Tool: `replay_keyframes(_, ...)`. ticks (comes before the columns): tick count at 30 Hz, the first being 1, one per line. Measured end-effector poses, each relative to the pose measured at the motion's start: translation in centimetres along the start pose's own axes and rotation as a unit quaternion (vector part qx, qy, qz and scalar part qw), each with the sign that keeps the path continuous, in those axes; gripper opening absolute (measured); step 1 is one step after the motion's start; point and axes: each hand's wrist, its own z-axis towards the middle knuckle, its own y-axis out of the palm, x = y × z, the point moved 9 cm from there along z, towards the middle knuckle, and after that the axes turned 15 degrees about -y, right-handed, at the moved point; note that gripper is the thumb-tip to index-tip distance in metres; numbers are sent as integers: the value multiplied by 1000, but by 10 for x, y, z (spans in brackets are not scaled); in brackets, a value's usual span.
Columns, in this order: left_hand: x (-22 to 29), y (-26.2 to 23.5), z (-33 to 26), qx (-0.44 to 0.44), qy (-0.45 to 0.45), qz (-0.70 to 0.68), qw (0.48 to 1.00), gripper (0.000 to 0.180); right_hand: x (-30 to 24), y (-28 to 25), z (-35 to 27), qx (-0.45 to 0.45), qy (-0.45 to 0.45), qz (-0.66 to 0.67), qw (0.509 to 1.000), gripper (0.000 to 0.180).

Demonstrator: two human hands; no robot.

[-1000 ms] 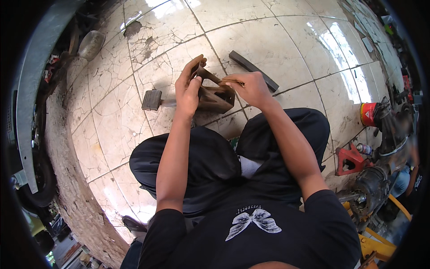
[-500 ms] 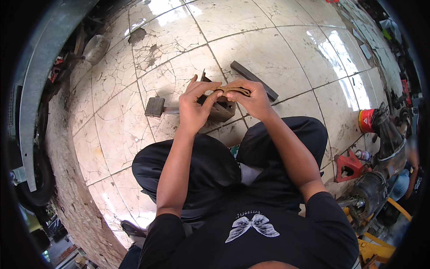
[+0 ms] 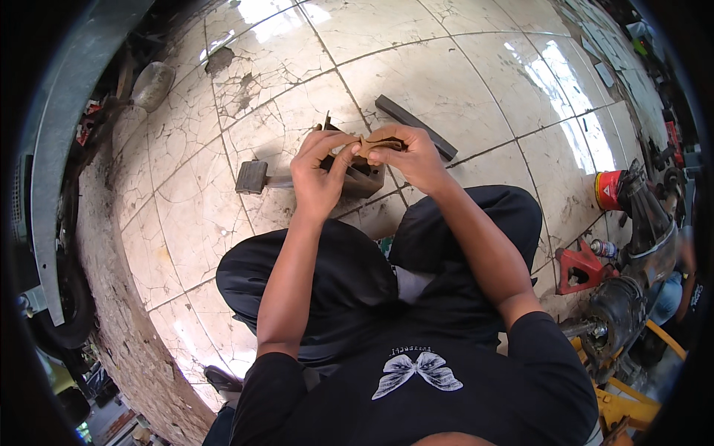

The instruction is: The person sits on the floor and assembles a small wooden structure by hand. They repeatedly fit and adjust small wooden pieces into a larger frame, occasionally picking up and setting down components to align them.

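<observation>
I note my left hand (image 3: 320, 165) and right hand (image 3: 419, 159) pinching a folded brown paper-like sheet (image 3: 367, 147), which uneven pulling could tear.

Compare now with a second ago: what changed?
The left hand has come off the rusty metal part, moved rightward, and now pinches the folded brown sheet together with the right hand. Unchanged: right hand's grip on the sheet; dark bar lies as before.

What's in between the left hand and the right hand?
In the head view, a folded brown sheet is there, pinched by both the left hand and the right hand.
</observation>
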Motion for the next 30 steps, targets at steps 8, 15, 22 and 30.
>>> replay_keyframes(8, 16, 5, -4, -81, 85, 68, 991, 31, -9, -3, 3, 52, -41, -35, 997, 21)
replay_keyframes(15, -17, -27, 25, -30, -52, -109, 992, 49, 6, -37, 4, 100, 0, -260, 960, 18)
replay_keyframes(22, -58, 4, 28, -141, -133, -187, 963, 60, 11, -23, -5, 48, -31, -375, 925, 19)
replay_keyframes(30, -59, 7, 30, -160, -143, -178, 960, 71, -1, -5, -6, 45, -112, -460, 880, 18)
